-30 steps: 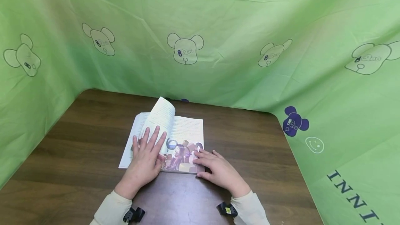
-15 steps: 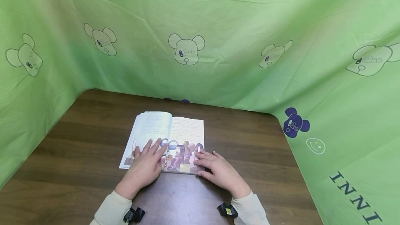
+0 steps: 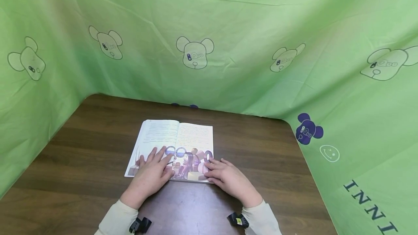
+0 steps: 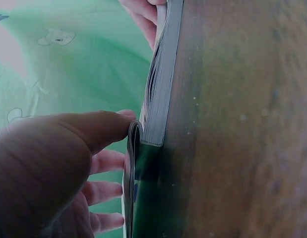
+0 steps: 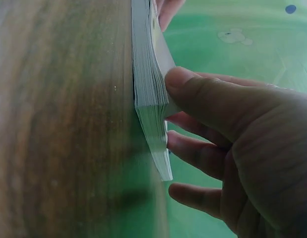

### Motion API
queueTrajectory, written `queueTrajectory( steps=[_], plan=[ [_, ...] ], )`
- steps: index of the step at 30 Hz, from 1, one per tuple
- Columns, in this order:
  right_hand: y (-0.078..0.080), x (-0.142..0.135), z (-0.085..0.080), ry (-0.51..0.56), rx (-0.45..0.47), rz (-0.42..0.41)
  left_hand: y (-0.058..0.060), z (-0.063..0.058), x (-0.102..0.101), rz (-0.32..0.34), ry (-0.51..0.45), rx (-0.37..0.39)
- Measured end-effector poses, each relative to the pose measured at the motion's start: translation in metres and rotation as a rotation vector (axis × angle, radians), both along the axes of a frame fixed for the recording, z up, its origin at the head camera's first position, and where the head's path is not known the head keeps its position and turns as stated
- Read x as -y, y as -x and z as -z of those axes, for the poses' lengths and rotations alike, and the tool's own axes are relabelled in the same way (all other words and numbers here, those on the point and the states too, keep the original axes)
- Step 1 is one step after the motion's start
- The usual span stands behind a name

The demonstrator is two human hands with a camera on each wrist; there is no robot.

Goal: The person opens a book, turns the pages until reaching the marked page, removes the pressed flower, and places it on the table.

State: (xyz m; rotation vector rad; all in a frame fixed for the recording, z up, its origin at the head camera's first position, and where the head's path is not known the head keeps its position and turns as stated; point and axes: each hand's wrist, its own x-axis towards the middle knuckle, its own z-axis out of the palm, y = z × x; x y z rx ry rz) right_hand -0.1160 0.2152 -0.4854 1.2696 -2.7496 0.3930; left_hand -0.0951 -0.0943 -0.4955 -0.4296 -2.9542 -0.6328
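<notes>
An open book (image 3: 195, 135) lies on the dark wooden table, text on the upper parts of both pages and a purple-toned picture across the lower parts. My left hand (image 3: 150, 173) rests on the lower left page with fingers spread; its thumb touches near the inner fold, as the left wrist view shows. On the lower right corner lies my right hand (image 3: 230, 180), fingers extended. In the right wrist view its thumb (image 5: 180, 79) presses the top page near the edge of the thick page stack (image 5: 148, 74). The fingers hide part of the picture.
The brown table (image 3: 261, 148) extends around the book on every side. Green fabric (image 3: 228, 17) printed with bear heads hangs along the back and both sides. A black wrist device (image 3: 140, 225) sits by the left sleeve, another (image 3: 237, 219) by the right.
A raised, curling page has come down flat onto the left side of the book. My left hand has slid slightly lower, its thumb now near the fold. My right hand has shifted slightly.
</notes>
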Motion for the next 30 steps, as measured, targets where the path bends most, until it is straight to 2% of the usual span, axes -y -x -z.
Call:
queueTrajectory(
  steps=[4, 9, 12, 16, 25, 30],
  plan=[
    [0.0001, 0.0002, -0.0008, -0.01, -0.031, -0.017, 0.001, 0.0004, -0.0006, 0.025, -0.027, -0.013],
    [0.0005, 0.0007, -0.0012, -0.008, -0.04, -0.033, 0.0026, 0.0019, -0.0026, 0.129, -0.035, -0.062],
    [0.0008, 0.0008, -0.0001, -0.004, -0.051, -0.042, 0.0016, 0.0028, -0.0034, 0.167, -0.022, -0.093],
    [0.0014, 0.0003, 0.0017, 0.01, -0.061, -0.042, -0.0007, 0.0022, -0.0051, 0.166, -0.015, -0.088],
    [0.0029, 0.0016, 0.0032, 0.072, -0.101, 0.0, -0.0035, -0.0015, -0.0086, 0.167, -0.036, 0.003],
    [0.003, 0.0023, 0.0042, 0.127, -0.11, 0.012, -0.0041, -0.0006, -0.0086, 0.172, -0.029, 0.006]
  ],
)
